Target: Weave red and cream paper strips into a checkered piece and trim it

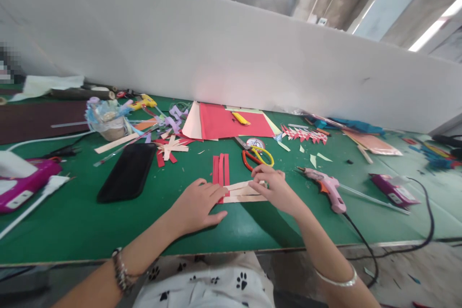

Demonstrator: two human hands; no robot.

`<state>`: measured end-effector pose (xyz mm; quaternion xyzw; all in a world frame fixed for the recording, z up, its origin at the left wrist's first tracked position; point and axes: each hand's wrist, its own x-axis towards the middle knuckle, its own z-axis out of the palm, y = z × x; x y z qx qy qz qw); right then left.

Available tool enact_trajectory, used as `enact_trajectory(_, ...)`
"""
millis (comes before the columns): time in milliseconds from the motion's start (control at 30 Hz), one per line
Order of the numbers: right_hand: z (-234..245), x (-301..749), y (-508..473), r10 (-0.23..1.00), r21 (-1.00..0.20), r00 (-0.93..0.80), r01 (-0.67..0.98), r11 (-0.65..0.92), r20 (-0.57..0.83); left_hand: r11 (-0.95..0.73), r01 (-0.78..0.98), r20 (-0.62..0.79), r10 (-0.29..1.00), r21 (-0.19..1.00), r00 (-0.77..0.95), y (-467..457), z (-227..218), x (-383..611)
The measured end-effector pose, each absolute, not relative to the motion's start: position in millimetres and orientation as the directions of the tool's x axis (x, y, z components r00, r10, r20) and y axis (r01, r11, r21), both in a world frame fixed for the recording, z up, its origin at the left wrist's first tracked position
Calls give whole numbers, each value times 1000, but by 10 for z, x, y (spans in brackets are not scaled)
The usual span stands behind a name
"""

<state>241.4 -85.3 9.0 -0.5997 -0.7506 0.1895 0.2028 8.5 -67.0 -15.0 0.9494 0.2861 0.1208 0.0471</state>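
Red paper strips (221, 168) stand side by side on the green table and cross cream paper strips (241, 198) that run to the right. My left hand (197, 206) lies flat over the crossing, its fingertips pressing on the strips and its thumb held apart. At the other end, my right hand (276, 188) has its fingers bent and closed on a cream strip; part of the grip is hidden. Just beyond it lie scissors (258, 154) with red and yellow handles, beside a roll of tape (256, 143).
A black phone (127, 172) lies left; a pink glue gun (330, 186) with its cord lies right. Behind are red paper sheets (234, 127) under a yellow cutter (241, 118), a red-and-white woven piece (305, 134) and paper scraps. A white partition (231, 53) stands along the back.
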Motion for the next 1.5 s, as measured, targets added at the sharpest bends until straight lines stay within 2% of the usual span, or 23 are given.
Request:
enact_trajectory(233,212,2104,-743,950,-755,-280,590,285,140,-651,745,196,757,144,623,-697,-64,354)
enact_trajectory(400,245,1959,-689,911,-753,-379,548,364,165,-539,831,172,839,133,517,-670,-32,436)
enact_trajectory(500,209,2005,-690,891,-703,-408,575,418,197,-508,852,141,860,129,491,-657,-22,422)
enact_trajectory(733,15,2250,-973,908,-445,-334,793,416,255,-528,839,184,844,128,503,-692,-18,358)
enact_trajectory(1000,-218,2120,-1241,857,-255,-379,842,476,348,-566,812,216,819,145,532,-675,-46,335)
enact_trajectory(1233,-275,2095,-1291,889,-212,-380,875,434,254,-503,825,121,864,257,489,-648,-11,293)
enact_trajectory(1500,-287,2068,-1334,902,-179,-348,900,398,256,-462,805,90,881,374,464,-615,-38,229)
